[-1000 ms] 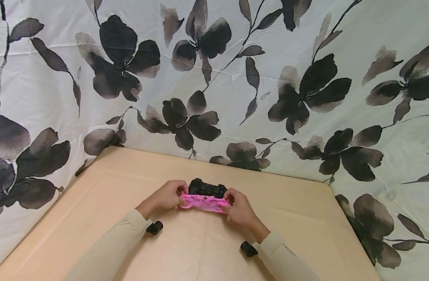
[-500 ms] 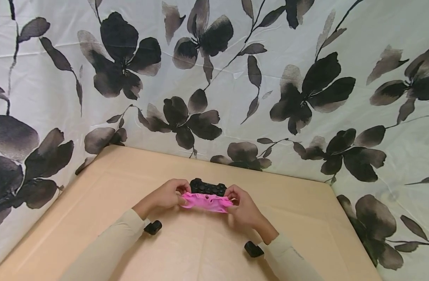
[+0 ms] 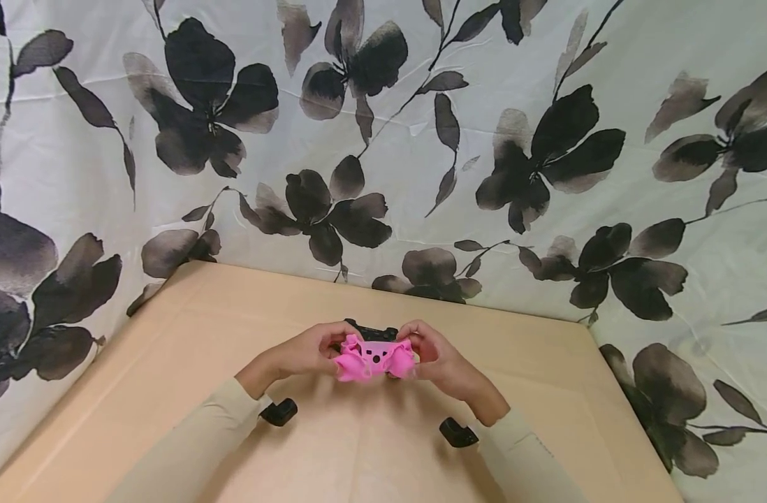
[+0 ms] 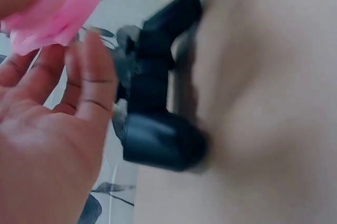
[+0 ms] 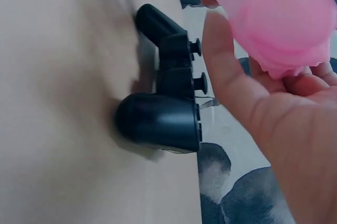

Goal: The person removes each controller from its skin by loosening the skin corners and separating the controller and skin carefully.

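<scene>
A pink silicone controller cover, soft and with cut-out holes, is stretched between both hands above the table. My left hand pinches its left end between thumb and fingers. At the opposite end, my right hand grips it the same way. Behind and below the cover, a black game controller rests on the table, partly hidden by it in the head view. Both wrist views show the controller lying apart from the hands, thumbsticks up, with the cover held above it.
The tan table runs back to a hanging white cloth with dark printed flowers, which also covers the sides. A small black wrist camera sits at the left sleeve, and another black camera at the right.
Both hands have lifted and turned the pink cover, so its face with holes and its two grip parts now show. It overlaps more of the controller, which stays on the table.
</scene>
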A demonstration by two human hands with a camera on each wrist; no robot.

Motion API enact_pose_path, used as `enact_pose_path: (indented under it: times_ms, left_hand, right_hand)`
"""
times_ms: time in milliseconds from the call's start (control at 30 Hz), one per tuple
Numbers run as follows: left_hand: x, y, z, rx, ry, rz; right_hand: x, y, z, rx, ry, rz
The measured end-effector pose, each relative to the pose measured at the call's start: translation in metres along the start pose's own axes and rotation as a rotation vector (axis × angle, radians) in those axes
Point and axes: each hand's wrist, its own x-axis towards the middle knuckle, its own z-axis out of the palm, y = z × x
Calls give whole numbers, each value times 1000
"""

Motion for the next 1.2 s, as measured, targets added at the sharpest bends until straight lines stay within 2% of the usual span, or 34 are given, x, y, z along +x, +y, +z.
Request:
enact_pose_path:
  times_ms: [100,200,433,533,700,767,833,967,1033,1100,1200]
  left_hand:
    - [-1,4,0,-102,-59,6]
    - [-2,6,0,-175,-91,-7]
    - [2,11,6,-152,-66,-18]
    - [4,14,9,-191,-35,-29]
    - [8,17,11,-353,5,-42]
    - [8,17,12,-396,3,-32]
    - [7,16,12,-422,-5,-13]
    - [6,16,13,-493,-79,52]
    - [7,18,14,-535,-124,75]
    - [8,20,17,-560,-144,78]
    - [10,22,19,-550,-97,54]
  right_hand:
    - [0,-4,-1,33,-39,-1]
    - [0,-7,0,5,-57,12]
    - [0,-13,3,-41,-94,63]
    - [-1,-17,7,-99,-56,94]
    - [-1,-22,13,-181,68,84]
    - [-2,-23,14,-152,74,70]
    - [-3,-23,12,-94,43,43]
    - [-4,-25,9,57,-99,-31]
    - [-4,-27,9,87,-146,-40]
    - [-4,-29,10,87,-152,-28]
    - [-6,-31,13,29,-77,26]
